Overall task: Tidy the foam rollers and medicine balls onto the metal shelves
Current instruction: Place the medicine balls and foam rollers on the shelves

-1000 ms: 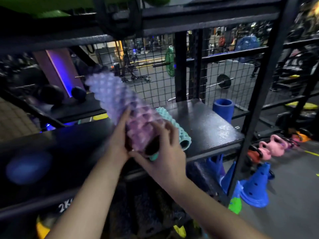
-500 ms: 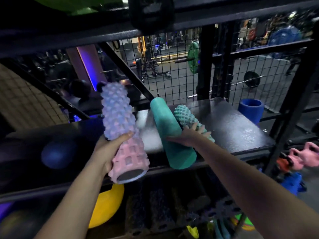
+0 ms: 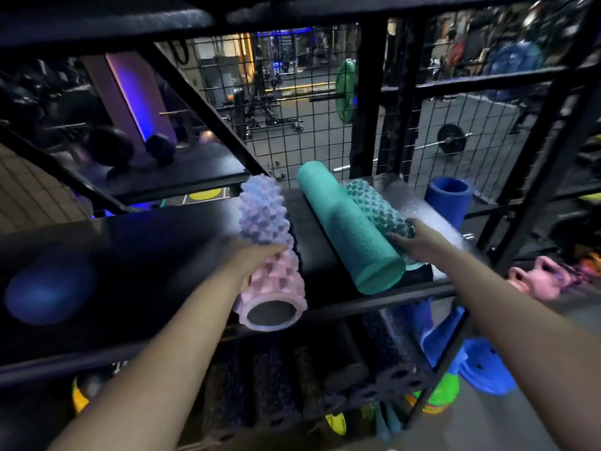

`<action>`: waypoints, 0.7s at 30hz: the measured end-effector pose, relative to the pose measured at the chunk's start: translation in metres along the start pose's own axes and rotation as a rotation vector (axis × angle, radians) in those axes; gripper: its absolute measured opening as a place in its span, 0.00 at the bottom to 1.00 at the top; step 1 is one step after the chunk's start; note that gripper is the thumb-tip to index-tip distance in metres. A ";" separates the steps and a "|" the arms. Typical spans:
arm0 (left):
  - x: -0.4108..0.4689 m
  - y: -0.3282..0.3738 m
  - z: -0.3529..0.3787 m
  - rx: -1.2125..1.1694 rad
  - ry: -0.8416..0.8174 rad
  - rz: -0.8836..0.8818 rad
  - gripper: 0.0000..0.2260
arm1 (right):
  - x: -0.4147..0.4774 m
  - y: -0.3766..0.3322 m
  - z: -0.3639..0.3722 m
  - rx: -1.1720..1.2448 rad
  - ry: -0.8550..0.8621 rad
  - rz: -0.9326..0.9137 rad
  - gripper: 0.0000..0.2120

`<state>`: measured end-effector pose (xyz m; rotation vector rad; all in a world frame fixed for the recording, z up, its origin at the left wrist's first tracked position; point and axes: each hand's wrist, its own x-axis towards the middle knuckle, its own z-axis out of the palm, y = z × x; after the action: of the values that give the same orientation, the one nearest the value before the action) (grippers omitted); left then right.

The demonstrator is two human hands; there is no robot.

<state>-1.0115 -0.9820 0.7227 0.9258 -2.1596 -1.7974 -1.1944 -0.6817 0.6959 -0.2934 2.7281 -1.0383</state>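
My left hand (image 3: 257, 255) grips a knobbly pink and lilac foam roller (image 3: 266, 229) around its middle, its hollow near end jutting past the front edge of the black metal shelf (image 3: 162, 249). To its right a smooth teal roller (image 3: 344, 222) lies on the shelf, pointing away from me. Beside that lies a bumpy teal roller (image 3: 374, 203), and my right hand (image 3: 406, 242) holds its near end. A blue ball (image 3: 48, 288) sits blurred at the shelf's left.
A blue roller (image 3: 448, 200) stands upright at the shelf's back right, against the wire mesh (image 3: 292, 131). Dark rollers (image 3: 292, 385) fill the shelf below. Blue cones (image 3: 481, 369) and pink kettlebells (image 3: 536, 281) lie on the floor to the right. Another shelf board hangs close overhead.
My right hand let go of the pink roller and moved right to the bumpy teal roller. My left hand brought the pink roller down onto the shelf beside the smooth teal roller.
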 end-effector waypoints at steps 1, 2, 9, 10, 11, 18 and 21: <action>0.012 -0.006 0.008 0.083 0.010 0.027 0.33 | -0.003 0.003 -0.002 0.005 0.025 -0.009 0.30; 0.031 -0.015 0.015 0.160 0.025 0.045 0.36 | -0.005 0.005 -0.005 0.012 0.049 -0.003 0.29; 0.016 0.014 0.080 0.277 0.166 0.206 0.24 | -0.020 0.020 -0.017 -0.027 0.132 -0.049 0.29; 0.011 0.018 0.088 0.307 0.167 0.210 0.25 | -0.021 0.024 -0.017 -0.024 0.145 -0.053 0.28; 0.010 0.020 0.096 0.314 0.159 0.210 0.26 | -0.022 0.029 -0.018 -0.020 0.159 -0.063 0.29; 0.012 0.030 0.149 0.236 0.064 0.222 0.29 | -0.015 0.072 -0.044 -0.069 0.267 0.001 0.32; 0.015 0.030 0.173 0.240 0.064 0.239 0.29 | -0.013 0.086 -0.048 -0.104 0.288 0.037 0.32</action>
<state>-1.1217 -0.8455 0.7040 0.7213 -2.3651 -1.4050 -1.2046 -0.5850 0.6751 -0.1161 3.0373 -0.9992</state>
